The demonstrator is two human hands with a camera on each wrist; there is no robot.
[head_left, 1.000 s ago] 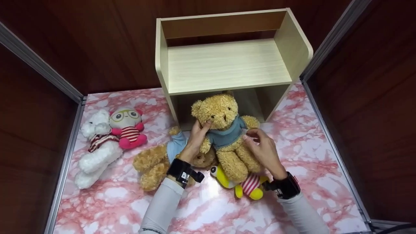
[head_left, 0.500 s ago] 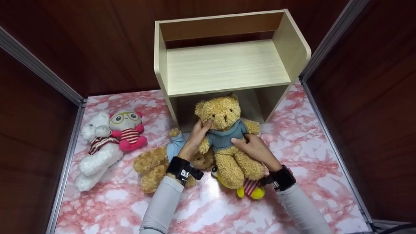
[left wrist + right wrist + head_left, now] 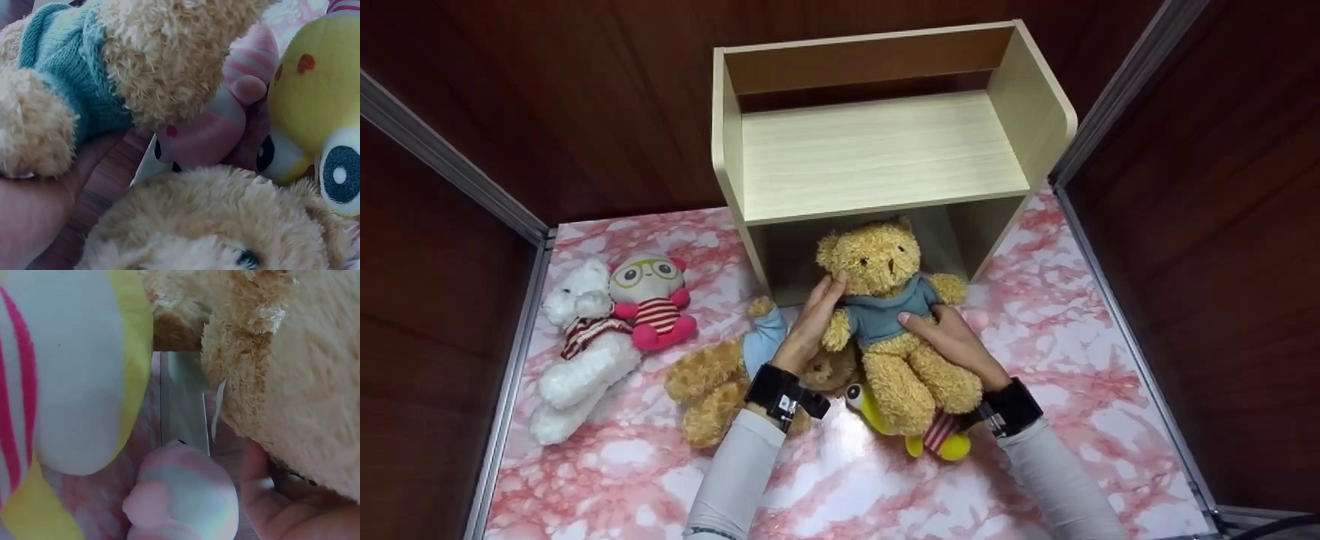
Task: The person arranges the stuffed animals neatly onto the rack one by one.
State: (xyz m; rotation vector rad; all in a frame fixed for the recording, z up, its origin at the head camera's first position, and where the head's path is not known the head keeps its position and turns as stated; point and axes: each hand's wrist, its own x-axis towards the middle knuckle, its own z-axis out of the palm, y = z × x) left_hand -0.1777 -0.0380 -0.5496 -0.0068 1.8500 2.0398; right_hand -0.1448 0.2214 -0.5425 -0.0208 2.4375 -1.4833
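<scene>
A golden teddy bear in a blue-green sweater (image 3: 885, 322) is held up in front of the shelf's lower compartment, facing me. My left hand (image 3: 810, 322) grips its side by the neck and arm; most of those fingers are hidden behind it. The right hand (image 3: 956, 345) holds it at the waist, thumb on the sweater's front and fingers behind. In the left wrist view, the left hand (image 3: 39, 208) supports the sweater's side. Fingers of the right hand (image 3: 281, 506) curl against the bear's fur (image 3: 315, 377) in the right wrist view.
Below the bear lie a yellow big-eyed toy (image 3: 952, 448) and a brown bear in light blue (image 3: 765, 341). A pink toy (image 3: 185, 495) is partly hidden behind. A white plush (image 3: 585, 367) and a pink panda (image 3: 656, 300) lie left. The wooden shelf (image 3: 877, 150) stands behind.
My right hand has moved from beside the bear's arm onto its waist and taken hold there. The bear has shifted slightly right and towards me, with the left hand following.
</scene>
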